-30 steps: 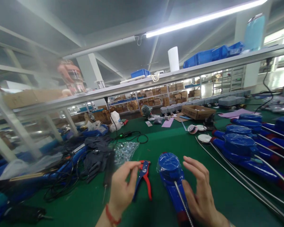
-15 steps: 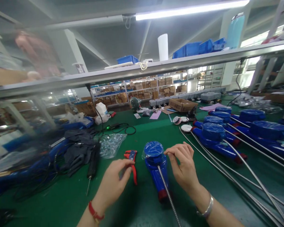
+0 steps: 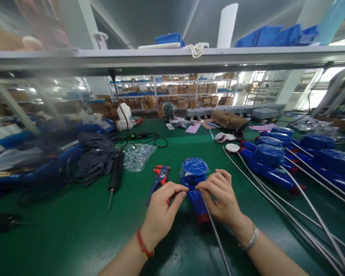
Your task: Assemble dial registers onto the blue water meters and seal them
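Note:
A blue meter point(image 3: 194, 168) with a film-wrapped round lid and a red end cap point(image 3: 203, 218) lies in front of me. A ribbed metal cable point(image 3: 217, 234) runs from it toward the bench's near edge. My left hand point(image 3: 165, 207) is closed in a pinch at the left of the meter's neck. Opposite it, my right hand point(image 3: 218, 191) pinches with thumb and forefinger, close against the meter. What looks like a thin wire point(image 3: 192, 190) spans the small gap between the fingertips. Wire strippers point(image 3: 161, 174) with red and blue handles lie partly behind my left hand.
More blue meters point(image 3: 268, 155) with long metal cables lie at right. A bag of small parts point(image 3: 138, 155), an electric screwdriver point(image 3: 115, 172) and dark cloth point(image 3: 93, 153) lie at left. A shelf point(image 3: 172, 57) crosses above the bench; a cardboard box point(image 3: 228, 119) stands at the back.
My left hand has moved right, from the wire strippers to the meter. My right hand has shifted to the meter's neck, so the fingertips nearly meet. The view has tilted down and levelled.

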The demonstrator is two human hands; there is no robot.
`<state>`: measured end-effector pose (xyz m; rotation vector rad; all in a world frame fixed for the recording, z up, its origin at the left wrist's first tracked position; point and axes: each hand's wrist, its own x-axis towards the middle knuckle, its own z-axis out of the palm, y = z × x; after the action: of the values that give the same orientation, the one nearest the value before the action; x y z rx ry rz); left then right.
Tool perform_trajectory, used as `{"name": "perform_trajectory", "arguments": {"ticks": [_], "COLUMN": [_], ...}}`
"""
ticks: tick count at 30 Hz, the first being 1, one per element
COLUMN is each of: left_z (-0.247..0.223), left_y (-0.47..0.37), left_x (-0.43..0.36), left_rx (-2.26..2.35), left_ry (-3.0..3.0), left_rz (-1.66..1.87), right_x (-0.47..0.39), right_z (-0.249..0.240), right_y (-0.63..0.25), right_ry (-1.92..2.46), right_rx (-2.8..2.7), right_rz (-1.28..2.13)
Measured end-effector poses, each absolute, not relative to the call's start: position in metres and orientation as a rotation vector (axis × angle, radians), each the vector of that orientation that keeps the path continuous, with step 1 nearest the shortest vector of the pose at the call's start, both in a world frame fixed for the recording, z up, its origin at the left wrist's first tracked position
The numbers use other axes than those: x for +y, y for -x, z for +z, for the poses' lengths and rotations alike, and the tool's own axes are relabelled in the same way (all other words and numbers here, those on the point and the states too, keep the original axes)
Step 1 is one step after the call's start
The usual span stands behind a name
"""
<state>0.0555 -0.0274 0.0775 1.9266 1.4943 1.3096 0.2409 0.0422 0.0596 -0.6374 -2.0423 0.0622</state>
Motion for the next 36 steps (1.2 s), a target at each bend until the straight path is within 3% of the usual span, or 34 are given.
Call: {"name": "perform_trajectory", "arguments": {"ticks": [6,15,36], "left_z": [0.076,0.063,0.059], "left_y": [-0.055,-0.041,-0.037], "left_x": [-0.026,-0.013,-0.01], "left_rx": [1.463,1.776,1.798], "left_ry": [-2.015,-1.882,-1.78], "left_rz": [1.261,1.236,1.345], "right_x": [0.044,0.074,0.071], "right_z": [0.056,0.038,0.038], "right_y": [-0.238,-0.253,-0.25], "right_ry": [0.642,1.042,1.054], "right_rx": [-2.038,-1.614,-1.623], "right_rz": [0.044,0.189,0.183]}}
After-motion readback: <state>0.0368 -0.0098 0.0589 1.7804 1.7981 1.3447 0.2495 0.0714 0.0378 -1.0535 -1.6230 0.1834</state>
